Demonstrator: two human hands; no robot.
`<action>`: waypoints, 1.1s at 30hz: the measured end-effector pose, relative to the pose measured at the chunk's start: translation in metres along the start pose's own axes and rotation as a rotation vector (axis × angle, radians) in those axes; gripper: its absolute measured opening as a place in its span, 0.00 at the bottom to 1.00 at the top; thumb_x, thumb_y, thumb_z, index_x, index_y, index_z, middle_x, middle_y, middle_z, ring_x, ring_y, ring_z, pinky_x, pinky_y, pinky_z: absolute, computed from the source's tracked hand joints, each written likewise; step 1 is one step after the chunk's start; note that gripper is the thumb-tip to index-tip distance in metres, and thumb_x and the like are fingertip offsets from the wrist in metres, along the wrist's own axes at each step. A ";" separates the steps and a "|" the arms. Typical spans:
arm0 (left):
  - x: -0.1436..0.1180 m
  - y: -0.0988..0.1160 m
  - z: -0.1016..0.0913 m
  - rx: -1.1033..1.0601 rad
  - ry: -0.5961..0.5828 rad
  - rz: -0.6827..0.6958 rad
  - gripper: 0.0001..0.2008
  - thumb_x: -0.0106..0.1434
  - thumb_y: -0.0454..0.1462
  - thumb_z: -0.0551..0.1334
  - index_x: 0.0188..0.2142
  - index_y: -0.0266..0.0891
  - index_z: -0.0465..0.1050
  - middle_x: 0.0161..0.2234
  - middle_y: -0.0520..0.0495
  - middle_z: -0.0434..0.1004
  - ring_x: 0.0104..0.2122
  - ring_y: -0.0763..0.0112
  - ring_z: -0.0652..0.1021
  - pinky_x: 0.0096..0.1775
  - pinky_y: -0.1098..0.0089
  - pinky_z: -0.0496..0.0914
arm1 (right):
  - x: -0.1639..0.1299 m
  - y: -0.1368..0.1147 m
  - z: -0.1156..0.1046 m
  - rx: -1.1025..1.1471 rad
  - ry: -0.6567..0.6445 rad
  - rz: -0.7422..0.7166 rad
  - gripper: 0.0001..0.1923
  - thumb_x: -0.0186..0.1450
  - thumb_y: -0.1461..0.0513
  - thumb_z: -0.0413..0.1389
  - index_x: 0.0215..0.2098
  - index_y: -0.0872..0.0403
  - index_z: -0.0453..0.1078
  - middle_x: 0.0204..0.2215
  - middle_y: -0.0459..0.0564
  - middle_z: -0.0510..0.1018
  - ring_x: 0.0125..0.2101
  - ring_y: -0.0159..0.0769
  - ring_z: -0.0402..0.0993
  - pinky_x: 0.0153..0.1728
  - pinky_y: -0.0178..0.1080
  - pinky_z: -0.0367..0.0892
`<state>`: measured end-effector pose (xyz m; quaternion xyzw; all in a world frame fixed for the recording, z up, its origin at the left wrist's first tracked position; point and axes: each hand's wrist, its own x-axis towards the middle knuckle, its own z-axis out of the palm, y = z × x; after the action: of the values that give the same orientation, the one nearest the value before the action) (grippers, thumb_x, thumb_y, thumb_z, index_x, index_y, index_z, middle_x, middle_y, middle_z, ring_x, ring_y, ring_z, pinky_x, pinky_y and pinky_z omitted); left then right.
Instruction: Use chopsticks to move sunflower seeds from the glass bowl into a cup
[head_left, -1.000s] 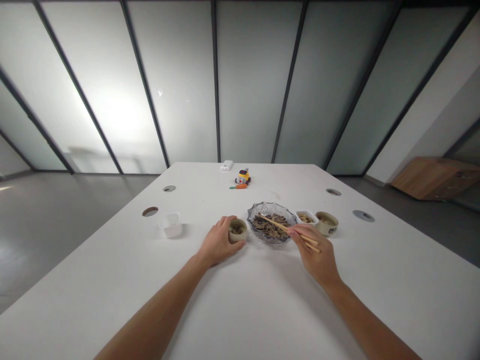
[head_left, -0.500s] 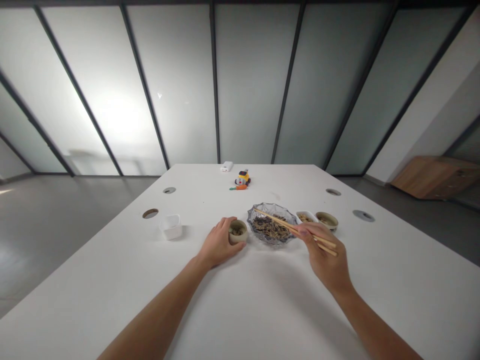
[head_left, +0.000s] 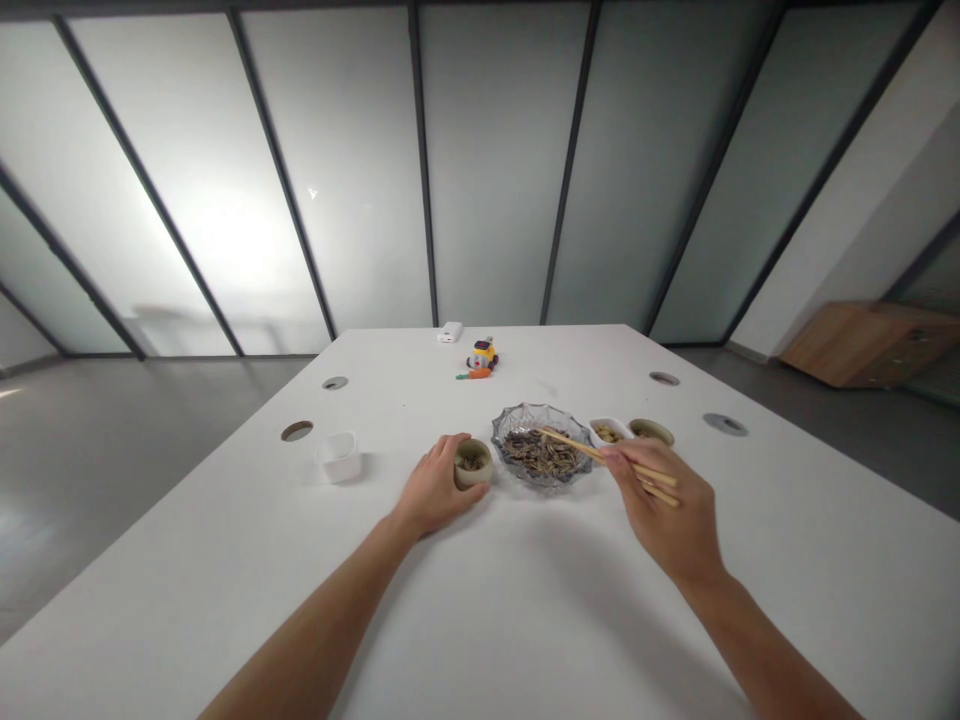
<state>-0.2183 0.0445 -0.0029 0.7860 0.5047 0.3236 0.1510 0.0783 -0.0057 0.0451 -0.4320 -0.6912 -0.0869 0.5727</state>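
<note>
Just left of the glass bowl (head_left: 541, 414), our left hand (head_left: 437, 490) is wrapped round a small beige cup (head_left: 475, 479), thumb on the near side and fingers curled about the far side. The cup stands upright on the bench (head_left: 480, 620), with some dark bits (head_left: 471, 463) lying inside. Our right hand (head_left: 666, 505), to the near right of the bowl, grasps a pair of wooden chopsticks (head_left: 577, 446). Their tips reach over the bowl's heap of dry, dark, slender pieces (head_left: 529, 450); whether they pinch one, we cannot tell.

To work the chopsticks well here, we should bring the tips together evenly and take a slender piece across its middle, since one caught by its end would probably swivel loose. A light squeeze seems enough; too hard, and the sticks may cross. Our left hand does best bracing the cup without tipping it, fingers clear of its mouth.

Right of the bowl, just beside it, sits a white dish (head_left: 595, 421) of paler pieces (head_left: 606, 433), with a second cup (head_left: 651, 430) farther right, partly hidden behind our knuckles. A white tub (head_left: 339, 462) stands well left of the bowl, and a toy car (head_left: 482, 355) lies beyond it.
</note>
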 end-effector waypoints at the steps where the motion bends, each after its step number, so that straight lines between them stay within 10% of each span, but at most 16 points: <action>1: 0.000 -0.001 0.001 0.000 0.000 0.000 0.31 0.61 0.40 0.72 0.62 0.46 0.65 0.56 0.41 0.74 0.54 0.51 0.78 0.57 0.53 0.72 | 0.000 0.006 0.000 -0.019 -0.015 -0.014 0.10 0.75 0.56 0.58 0.37 0.48 0.78 0.32 0.50 0.84 0.33 0.41 0.81 0.35 0.41 0.76; 25: 0.000 0.002 -0.004 0.017 -0.004 0.012 0.31 0.62 0.40 0.72 0.62 0.44 0.65 0.55 0.41 0.74 0.53 0.50 0.78 0.57 0.53 0.71 | 0.003 -0.004 0.000 0.040 0.050 0.065 0.10 0.74 0.59 0.59 0.37 0.50 0.80 0.34 0.50 0.85 0.36 0.40 0.82 0.38 0.40 0.77; 33: 0.001 0.007 -0.009 0.027 -0.023 0.030 0.31 0.61 0.39 0.72 0.62 0.45 0.65 0.56 0.42 0.74 0.53 0.50 0.78 0.55 0.54 0.72 | 0.003 -0.036 -0.001 0.235 -0.153 0.031 0.10 0.75 0.60 0.58 0.37 0.49 0.80 0.34 0.48 0.84 0.34 0.37 0.82 0.36 0.37 0.77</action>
<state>-0.2187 0.0416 0.0080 0.7992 0.4953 0.3100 0.1410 0.0541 -0.0265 0.0617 -0.3780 -0.7314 0.0370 0.5663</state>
